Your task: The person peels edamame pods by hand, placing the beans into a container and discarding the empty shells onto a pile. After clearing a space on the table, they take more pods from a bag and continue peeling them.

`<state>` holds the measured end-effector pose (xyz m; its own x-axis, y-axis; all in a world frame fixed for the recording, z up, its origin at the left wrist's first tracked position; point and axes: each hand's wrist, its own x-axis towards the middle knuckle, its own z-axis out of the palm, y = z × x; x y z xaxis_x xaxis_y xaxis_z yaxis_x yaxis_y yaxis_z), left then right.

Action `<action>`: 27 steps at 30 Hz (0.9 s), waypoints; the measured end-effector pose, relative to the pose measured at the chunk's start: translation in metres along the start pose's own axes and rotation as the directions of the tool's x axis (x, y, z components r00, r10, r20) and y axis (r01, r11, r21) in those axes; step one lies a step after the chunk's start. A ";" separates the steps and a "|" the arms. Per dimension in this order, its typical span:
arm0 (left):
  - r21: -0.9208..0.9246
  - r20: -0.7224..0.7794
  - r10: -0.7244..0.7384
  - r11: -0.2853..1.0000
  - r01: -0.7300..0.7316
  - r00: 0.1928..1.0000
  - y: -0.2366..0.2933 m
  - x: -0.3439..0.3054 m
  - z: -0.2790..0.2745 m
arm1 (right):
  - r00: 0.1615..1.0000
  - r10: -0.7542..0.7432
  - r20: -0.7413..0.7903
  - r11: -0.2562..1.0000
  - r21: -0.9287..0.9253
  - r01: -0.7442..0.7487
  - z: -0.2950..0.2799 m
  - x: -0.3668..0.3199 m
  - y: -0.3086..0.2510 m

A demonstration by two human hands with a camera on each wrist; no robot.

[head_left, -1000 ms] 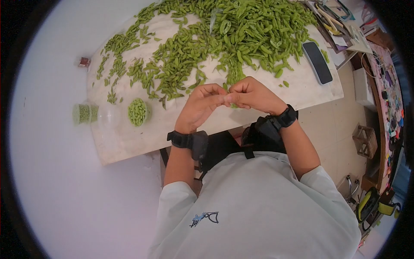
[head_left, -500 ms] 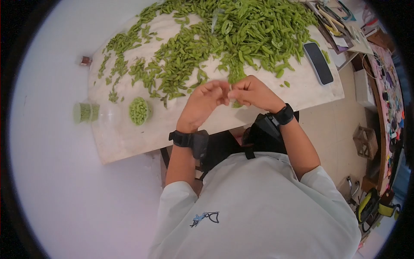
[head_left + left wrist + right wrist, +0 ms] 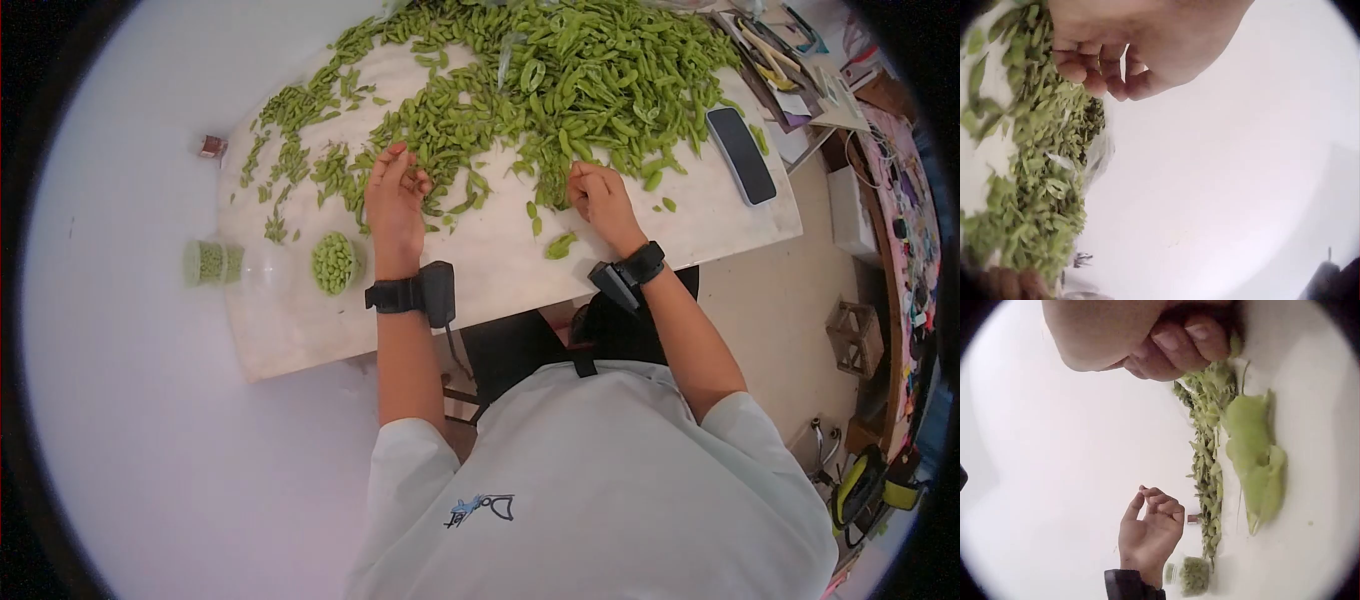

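The left hand (image 3: 397, 205) is raised at the left part of the pod pile (image 3: 440, 120), its fingers loosely bent. Nothing shows in its grasp in the left wrist view, where the hand (image 3: 1141, 44) has gaps between the fingers. At the pile's lower edge is the right hand (image 3: 606, 205), fingers curled; a bit of green shows by its fingertips in the right wrist view, but whether the hand (image 3: 1141, 337) grips it is unclear. Green pods (image 3: 560, 246) lie on the table between the hands and the near edge. A cup of shelled beans (image 3: 334, 262) stands left of the left forearm.
A clear container with beans (image 3: 212, 262) lies at the table's left edge, beside a small red-brown item (image 3: 211, 147). A phone (image 3: 741, 156) rests on the right side of the table (image 3: 480, 285). Tools and papers (image 3: 775, 65) are at the back right.
The hands, together a second ago, have parted. The left hand has moved left and farther over the table, the right hand slightly right. Pods between them and the near edge are now uncovered.
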<state>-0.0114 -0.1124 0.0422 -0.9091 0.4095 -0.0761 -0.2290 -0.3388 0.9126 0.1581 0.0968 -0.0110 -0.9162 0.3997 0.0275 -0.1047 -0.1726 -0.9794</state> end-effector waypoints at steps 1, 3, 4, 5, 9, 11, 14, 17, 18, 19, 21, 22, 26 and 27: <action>0.099 -0.039 0.013 0.995 -0.009 0.999 0.003 0.003 0.004 | 1.000 -0.013 -0.017 1.000 -0.022 0.013 0.000 0.001 0.000; 0.294 -0.071 0.077 0.954 -0.052 0.995 0.009 0.011 0.011 | 1.000 -0.001 -0.011 1.000 0.011 0.001 -0.001 0.001 0.001; 0.390 -0.062 0.121 0.917 -0.088 0.991 0.012 0.015 0.012 | 1.000 0.006 -0.009 1.000 0.027 -0.006 -0.001 0.001 0.002; 0.480 -0.048 0.165 0.869 -0.122 0.985 0.015 0.022 0.014 | 1.000 0.022 0.005 0.998 0.057 -0.023 -0.002 0.001 0.002; 0.750 0.071 0.280 0.617 -0.237 0.957 0.003 0.078 0.010 | 0.998 0.017 0.062 0.978 0.207 -0.030 -0.012 -0.001 0.003; 0.866 0.196 0.312 0.389 -0.313 0.930 -0.001 0.101 0.011 | 0.999 -0.016 0.049 0.977 0.212 0.006 -0.011 -0.002 0.001; 0.979 0.110 0.215 0.147 -0.144 0.970 -0.007 0.121 0.021 | 0.999 -0.049 -0.003 0.991 0.127 0.049 -0.007 -0.003 -0.004; 0.980 -0.083 -0.042 -0.183 0.074 0.996 0.003 0.123 0.039 | 0.999 -0.049 -0.010 0.990 0.129 0.050 -0.009 -0.001 0.000; 0.984 -0.060 -0.028 -0.168 0.055 0.998 0.002 0.124 0.041 | 0.999 -0.046 -0.017 0.990 0.134 0.047 -0.009 -0.001 0.002; 0.988 -0.038 -0.013 -0.152 0.036 0.999 -0.001 0.126 0.038 | 0.999 -0.043 -0.023 0.989 0.140 0.045 -0.009 0.000 0.001; 0.995 0.033 0.038 -0.100 -0.029 0.999 -0.008 0.129 0.030 | 0.999 -0.035 -0.039 0.995 0.095 0.039 -0.006 0.000 -0.001; 0.995 0.079 0.077 -0.063 -0.075 0.994 -0.009 0.128 0.028 | 0.999 -0.030 -0.045 0.997 0.073 0.034 -0.006 0.000 -0.002; 0.974 0.136 0.196 0.153 -0.167 0.971 -0.003 0.110 0.030 | 0.999 -0.016 -0.037 0.998 0.058 0.018 -0.007 0.002 0.002; 0.934 0.164 0.224 0.277 -0.224 0.961 0.000 0.099 0.034 | 0.999 -0.012 -0.033 0.998 0.063 0.014 -0.007 0.002 0.003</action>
<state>-0.0898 -0.0429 0.0483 -0.8676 0.4565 0.1972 0.4655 0.6060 0.6451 0.1588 0.1030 -0.0150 -0.9017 0.4311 0.0323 -0.1412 -0.2231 -0.9645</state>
